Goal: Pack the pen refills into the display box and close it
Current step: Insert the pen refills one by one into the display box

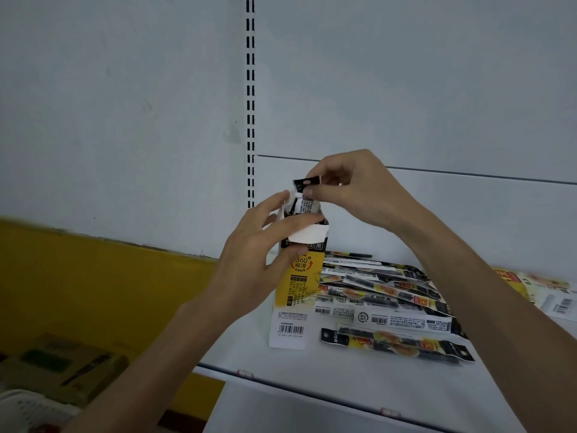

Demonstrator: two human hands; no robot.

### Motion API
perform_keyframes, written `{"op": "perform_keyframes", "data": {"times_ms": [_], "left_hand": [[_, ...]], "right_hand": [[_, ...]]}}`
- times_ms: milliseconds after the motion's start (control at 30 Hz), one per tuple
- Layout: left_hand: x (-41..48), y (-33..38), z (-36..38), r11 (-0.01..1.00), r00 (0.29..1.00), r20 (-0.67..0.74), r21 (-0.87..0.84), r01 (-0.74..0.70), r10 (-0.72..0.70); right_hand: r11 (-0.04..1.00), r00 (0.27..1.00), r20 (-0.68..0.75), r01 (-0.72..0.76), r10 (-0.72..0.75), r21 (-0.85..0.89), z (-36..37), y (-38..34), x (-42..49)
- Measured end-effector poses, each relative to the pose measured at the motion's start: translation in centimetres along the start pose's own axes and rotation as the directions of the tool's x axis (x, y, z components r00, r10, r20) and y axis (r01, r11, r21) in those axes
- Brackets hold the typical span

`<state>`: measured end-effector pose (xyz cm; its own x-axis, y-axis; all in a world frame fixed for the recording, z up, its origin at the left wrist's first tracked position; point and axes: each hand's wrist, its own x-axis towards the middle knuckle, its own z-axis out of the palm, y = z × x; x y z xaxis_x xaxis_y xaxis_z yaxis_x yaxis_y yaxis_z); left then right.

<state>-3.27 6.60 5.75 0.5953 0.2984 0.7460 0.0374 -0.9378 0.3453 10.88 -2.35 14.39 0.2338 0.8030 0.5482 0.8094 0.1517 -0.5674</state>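
The right hand (pixel 352 189) is up at the mouth of the box, thumb and forefinger pinched together on the black top end of a refill packet (pixel 307 190) that stands partly sunk into the opening. The left hand (pixel 259 251) is wrapped around the upper part of the display box (pixel 299 289), thumb against the front panel and fingers curled over the top edge, where one fingertip touches the packet — so both hands are closed, one on the packet and one on the box.

The box stands upright on a white shelf (pixel 343 379), near its left end. Its front is yellow with black print, with a white band and a barcode at the foot, and its white top flap (pixel 309 234) is folded forward and open.

Just to the right of the box, more refill packets (pixel 384 304) lie flat on the shelf in a loose, overlapping heap — long narrow sleeves printed in black, yellow and red, some with barcodes showing. One of them lies nearest the front edge of the shelf, apart from the rest. At the far right edge another printed pack (pixel 543 292) lies on the shelf, blurred.

Behind stands a pale back panel with a slotted upright rail (pixel 250 98). Lower left, a yellow wall (pixel 93 285) and a brown carton (pixel 62 367) show, out of focus.
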Motion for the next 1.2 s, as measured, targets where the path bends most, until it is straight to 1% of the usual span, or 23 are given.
{"op": "perform_keyframes", "data": {"times_ms": [133, 233, 333, 400, 433, 533, 667, 800, 867, 967, 1033, 1067, 1100, 1133, 1167, 1200], "left_hand": [[-0.3, -0.2, 0.0, 1.0, 1.0, -0.024, -0.004, 0.004, -0.004], [-0.3, -0.2, -0.2, 1.0, 0.999, -0.03, -0.012, 0.015, -0.015], [-0.3, -0.1, -0.5, 0.999, 1.0, -0.011, -0.022, 0.027, -0.027], [-0.4, -0.1, -0.6, 0.999, 1.0, -0.001, -0.015, 0.029, -0.029], [-0.5, -0.1, -0.6, 1.0, 1.0, -0.004, -0.011, 0.028, -0.028], [-0.4, -0.1, -0.4, 1.0, 1.0, -0.015, -0.011, 0.026, -0.026], [-0.3, -0.4, 0.1, 1.0, 0.998, -0.058, 0.015, -0.012, 0.013], [-0.3, -0.7, 0.0, 1.0, 0.999, -0.051, 0.001, 0.002, -0.002], [-0.3, -0.7, 0.0, 1.0, 0.999, -0.042, 0.002, 0.002, -0.002], [-0.3, -0.7, -0.1, 1.0, 1.0, -0.022, 0.014, -0.01, 0.01], [-0.2, -0.5, -0.3, 1.0, 1.0, -0.007, 0.018, -0.015, 0.015], [-0.2, -0.4, -0.4, 1.0, 1.0, -0.002, 0.007, 0.0, 0.0], [0.0, -0.2, -0.6, 0.999, 1.0, 0.003, -0.014, 0.029, -0.029], [0.1, -0.1, -0.9, 0.997, 0.998, 0.014, -0.031, 0.064, -0.064], [0.3, -0.1, -1.2, 0.997, 0.996, 0.026, -0.017, 0.081, -0.081], [0.5, 0.0, -1.6, 0.997, 0.997, 0.031, 0.039, 0.063, -0.064]], "right_hand": [[0.997, 0.999, -0.011, 0.041, -0.042, -0.065, 0.6, 0.4, -0.4], [0.979, 0.996, 0.079, 0.063, -0.049, -0.194, 1.3, 0.3, -0.2], [0.969, 0.982, 0.186, 0.061, -0.016, -0.239, 1.0, -0.3, 0.1], [0.973, 0.977, 0.215, 0.055, -0.006, -0.224, 0.6, -0.5, -0.1], [0.979, 0.979, 0.205, 0.032, 0.01, -0.2, 0.6, -0.5, -0.2], [0.99, 0.978, 0.171, -0.1, 0.116, -0.104, 1.0, -0.4, -0.7], [0.977, 0.953, 0.218, -0.209, 0.212, -0.038, 2.5, 0.3, -1.5], [0.971, 0.939, 0.253, -0.237, 0.231, -0.007, 2.5, 0.5, -1.1], [0.97, 0.939, 0.268, -0.237, 0.217, 0.046, 2.5, 0.7, -0.9], [0.945, 0.964, 0.214, -0.211, 0.159, 0.248, 2.6, 1.0, -1.0], [0.915, 0.984, 0.121, -0.167, 0.131, 0.367, 2.4, 1.2, -1.2], [0.908, 0.989, 0.069, -0.146, 0.129, 0.392, 2.2, 1.5, -1.2], [0.914, 0.991, 0.017, -0.131, 0.134, 0.384, 1.9, 2.0, -1.4], [0.935, 0.989, -0.037, -0.123, 0.143, 0.332, 1.6, 2.5, -1.6], [0.964, 0.986, -0.08, -0.123, 0.146, 0.238, 1.3, 3.3, -1.9], [0.984, 0.985, -0.092, -0.138, 0.148, 0.109, 0.9, 4.2, -2.4]]}}
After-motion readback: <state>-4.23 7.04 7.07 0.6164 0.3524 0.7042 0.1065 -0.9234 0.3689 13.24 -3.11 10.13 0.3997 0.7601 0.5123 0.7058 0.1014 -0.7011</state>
